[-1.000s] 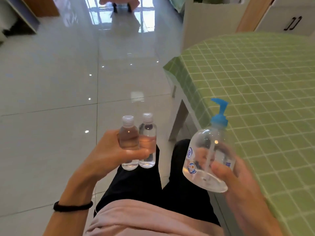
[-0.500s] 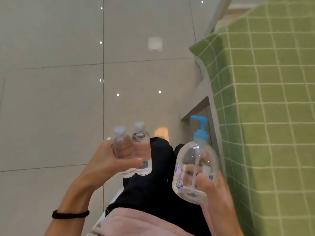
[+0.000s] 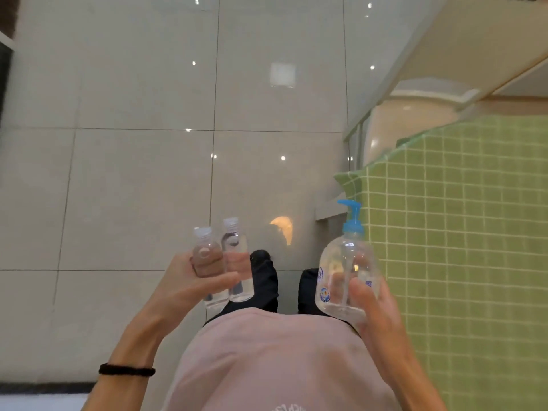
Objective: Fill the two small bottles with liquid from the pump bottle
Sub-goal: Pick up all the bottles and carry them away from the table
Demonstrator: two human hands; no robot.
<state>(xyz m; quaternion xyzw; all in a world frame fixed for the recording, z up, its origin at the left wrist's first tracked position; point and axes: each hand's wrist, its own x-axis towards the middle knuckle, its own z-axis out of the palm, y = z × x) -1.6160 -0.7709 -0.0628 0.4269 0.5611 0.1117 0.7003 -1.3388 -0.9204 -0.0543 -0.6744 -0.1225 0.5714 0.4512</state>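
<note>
Both grips unchanged: left hand (image 3: pixel 189 281) clasps two small bottles (image 3: pixel 237 246), right hand (image 3: pixel 378 311) clasps pump bottle (image 3: pixel 341 262).

Floor (image 3: pixel 133 173): big glossy beige tiles, thin dark grout lines. Small bright light spots (image 3: pixel 283 158) scattered across it, plus one pale square reflection (image 3: pixel 282 74) up top and a warm orange patch (image 3: pixel 283 229) near ctr. Rt side: table w/ green checked cloth (image 3: pixel 474 232) hanging over the edge, white table frame (image 3: pixel 329 210) under its corner. Upper rt: white slanted panel (image 3: pixel 474 40), rounded beige obj (image 3: pixel 415 123) beneath, can't ID. Dark edge (image 3: pixel 5 69) far left.
</note>
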